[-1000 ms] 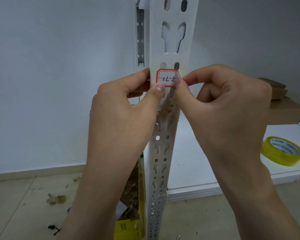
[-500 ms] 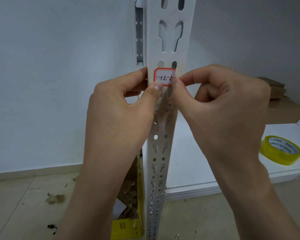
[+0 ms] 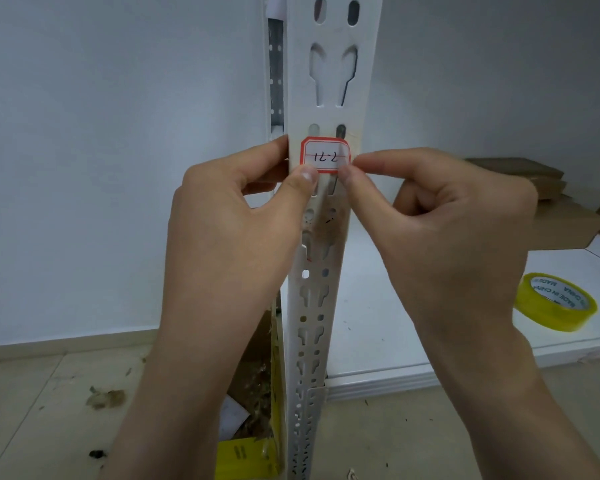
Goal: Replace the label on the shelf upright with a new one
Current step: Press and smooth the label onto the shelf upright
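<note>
The label, red-bordered and handwritten, lies flat on the front of the upright, its long axis across the vertical post and its writing upside down. Its top edge sits just under a pair of slots; its right edge nears the post's right edge. The left hand grips the upright, fingers curled round its left edge, thumb pressing the label's lower left corner. The right hand pinches the lower right corner. Open shelf lies right, bearing tape and boxes; bare wall left.
</note>
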Demonstrator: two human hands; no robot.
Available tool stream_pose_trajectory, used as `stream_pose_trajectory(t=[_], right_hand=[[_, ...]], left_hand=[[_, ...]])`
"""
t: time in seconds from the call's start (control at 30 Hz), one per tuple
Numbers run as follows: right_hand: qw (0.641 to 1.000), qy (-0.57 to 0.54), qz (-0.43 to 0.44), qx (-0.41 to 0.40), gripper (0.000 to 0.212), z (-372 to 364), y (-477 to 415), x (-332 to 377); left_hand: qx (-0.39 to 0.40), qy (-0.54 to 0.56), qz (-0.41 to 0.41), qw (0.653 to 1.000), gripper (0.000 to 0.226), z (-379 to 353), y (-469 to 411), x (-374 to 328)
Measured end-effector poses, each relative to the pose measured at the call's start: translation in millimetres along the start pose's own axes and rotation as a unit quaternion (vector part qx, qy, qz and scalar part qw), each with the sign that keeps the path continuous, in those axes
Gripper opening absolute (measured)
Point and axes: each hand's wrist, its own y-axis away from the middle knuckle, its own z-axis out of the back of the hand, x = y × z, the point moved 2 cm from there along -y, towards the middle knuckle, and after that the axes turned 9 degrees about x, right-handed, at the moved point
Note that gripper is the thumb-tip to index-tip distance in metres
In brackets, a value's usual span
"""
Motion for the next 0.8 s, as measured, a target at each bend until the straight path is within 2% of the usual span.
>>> stream_pose_trajectory(t=[0.27,0.6,0.8], right_hand=[[1.000,-0.008,-0.012,-0.015,0.018,-8,-1,7],[0.994,-0.081,-0.079,-0.001,0.012,-11,-4,11],[0.991,-0.102,-0.084,-0.002,0.012,-11,-4,13]], left_hand=[[-0.004,0.001,0.005,1.000,0.032,0,0,0],[-0.010,0.010,0.019,1.000,0.032,-1,1,-2],[-0.008,0.006,0.015,1.000,0.032,0,0,-1]])
